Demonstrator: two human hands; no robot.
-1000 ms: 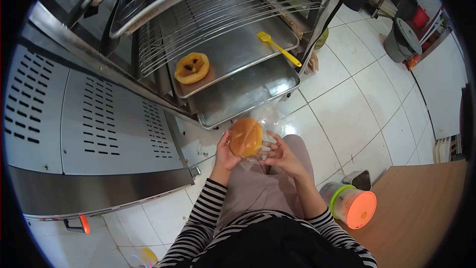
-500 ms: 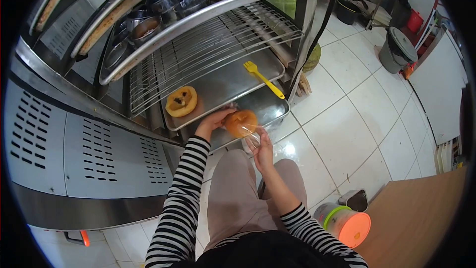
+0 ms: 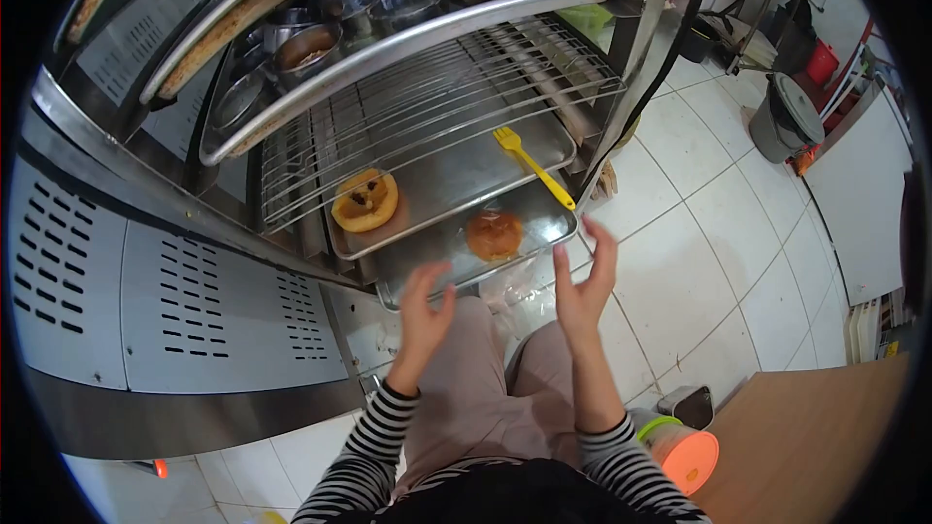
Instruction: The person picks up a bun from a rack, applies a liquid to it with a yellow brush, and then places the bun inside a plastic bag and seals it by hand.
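Note:
A round golden bun (image 3: pixel 494 235) in clear plastic wrapping lies on the lower metal tray (image 3: pixel 427 277), near its right end. Loose clear plastic (image 3: pixel 510 281) hangs over the tray's front edge. My left hand (image 3: pixel 425 315) is in front of that tray, empty, its thumb and fingers apart. To the right of the bun, my right hand (image 3: pixel 585 286) is raised with thumb and fingers spread, holding nothing. On the tray above sit a round bun with a dark-dotted filling (image 3: pixel 366 201) and a yellow brush (image 3: pixel 534 168) whose handle reaches past the tray's edge.
A wire rack (image 3: pixel 437 87) spans above the trays. Over it, a tray (image 3: pixel 417 27) carries several metal tins. A vented grey panel (image 3: pixel 223 301) stands at left. Tubs with an orange lid (image 3: pixel 691 463) and a wooden board (image 3: pixel 815 427) are at lower right; a grey bin (image 3: pixel 784 116) stands farther back.
Both hands have let go of the wrapped bun, which now rests on the lower tray. They have drawn apart, the right hand moving rightward and the left hand back toward my body.

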